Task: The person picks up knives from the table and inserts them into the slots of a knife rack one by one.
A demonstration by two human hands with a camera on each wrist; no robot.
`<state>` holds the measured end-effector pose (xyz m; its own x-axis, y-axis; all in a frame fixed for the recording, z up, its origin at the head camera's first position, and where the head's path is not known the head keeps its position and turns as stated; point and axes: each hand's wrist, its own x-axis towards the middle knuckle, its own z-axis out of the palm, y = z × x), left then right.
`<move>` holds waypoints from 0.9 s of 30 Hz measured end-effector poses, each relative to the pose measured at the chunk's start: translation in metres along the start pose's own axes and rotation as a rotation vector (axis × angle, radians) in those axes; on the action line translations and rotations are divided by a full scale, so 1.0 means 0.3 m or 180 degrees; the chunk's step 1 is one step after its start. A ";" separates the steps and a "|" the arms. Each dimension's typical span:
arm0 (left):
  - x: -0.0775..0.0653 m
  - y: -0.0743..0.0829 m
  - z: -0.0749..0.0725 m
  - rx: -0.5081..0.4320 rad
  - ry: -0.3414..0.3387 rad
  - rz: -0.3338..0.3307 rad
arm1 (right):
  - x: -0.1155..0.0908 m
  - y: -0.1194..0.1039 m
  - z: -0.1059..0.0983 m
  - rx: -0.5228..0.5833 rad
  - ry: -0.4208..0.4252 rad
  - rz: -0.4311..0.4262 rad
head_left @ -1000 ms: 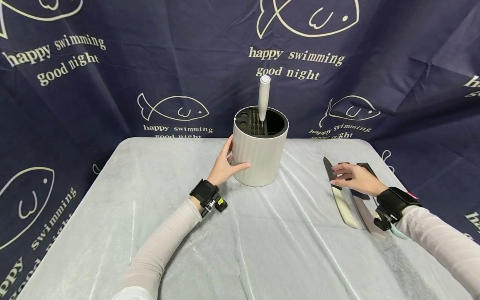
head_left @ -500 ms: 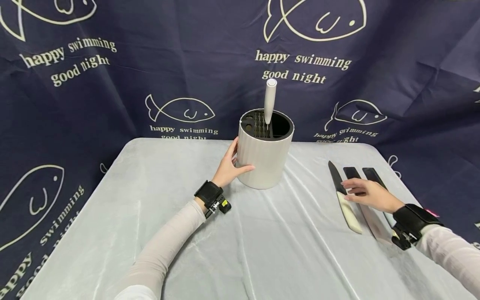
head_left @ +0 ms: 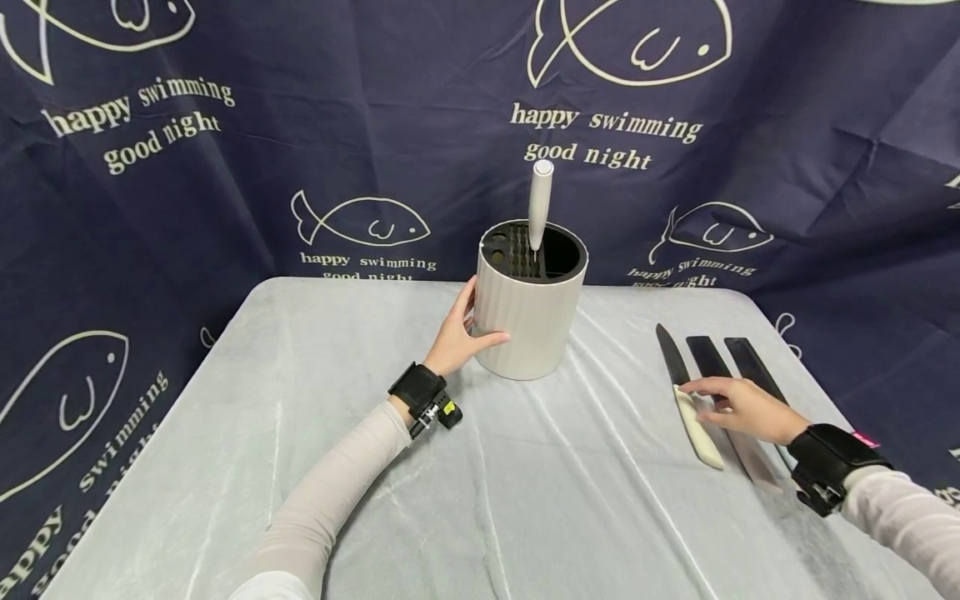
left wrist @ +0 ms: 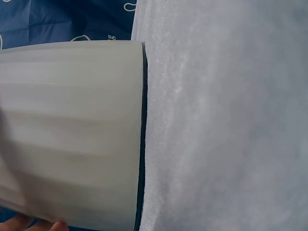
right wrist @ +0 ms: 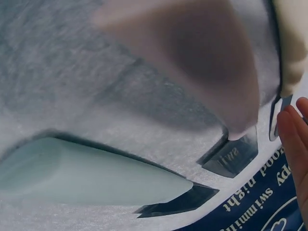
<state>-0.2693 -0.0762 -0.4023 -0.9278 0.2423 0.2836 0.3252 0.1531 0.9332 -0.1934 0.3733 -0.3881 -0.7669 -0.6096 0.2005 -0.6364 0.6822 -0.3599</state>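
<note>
In the head view, my left hand [head_left: 453,337] holds a white ribbed knife block [head_left: 525,325] by its left side, thumb across the front and fingers behind. A white-handled knife [head_left: 539,200] stands upright in the block's slotted top. To the right, my right hand [head_left: 750,408] hovers with bent fingers over a knife with a cream handle [head_left: 699,433]; the fingertips are close to the top of that handle, and contact is hard to tell. Beside it lie a pinkish-handled knife [right wrist: 192,57] and a pale green-handled knife [right wrist: 91,171], both partly hidden by the right hand and wrist.
A pale grey cloth covers the table [head_left: 585,517], with creases running through it. Behind hangs a dark blue curtain [head_left: 450,125] printed with fish and lettering. The knives' dark blades point toward the far edge. The block has a wide black opening [head_left: 564,250].
My right hand has shifted down and slightly right, toward the cream handle, uncovering the dark blades. The left hand keeps its hold on the block. The head view has shifted slightly.
</note>
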 end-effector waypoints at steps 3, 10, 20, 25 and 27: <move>-0.004 0.016 -0.001 -0.0018 -0.0019 -0.0012 | -0.005 0.001 0.008 -0.0252 0.0025 -0.0204; 0.002 0.000 0.002 -0.0011 0.0005 0.0011 | -0.009 -0.007 0.017 -0.0853 -0.0006 -0.0552; 0.004 -0.002 0.004 0.0001 0.0018 0.0001 | -0.020 -0.010 0.022 -0.1234 0.0048 -0.0897; -0.004 0.024 0.001 -0.0060 -0.0004 -0.0071 | -0.016 0.006 0.034 -0.1376 0.0157 -0.1259; -0.014 0.053 -0.002 -0.0092 -0.0032 -0.0085 | -0.014 0.008 0.036 -0.1419 0.0155 -0.1359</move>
<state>-0.2603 -0.0754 -0.3886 -0.9342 0.2481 0.2564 0.2948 0.1321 0.9464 -0.1910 0.3731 -0.3996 -0.4330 -0.8541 0.2880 -0.8532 0.4915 0.1746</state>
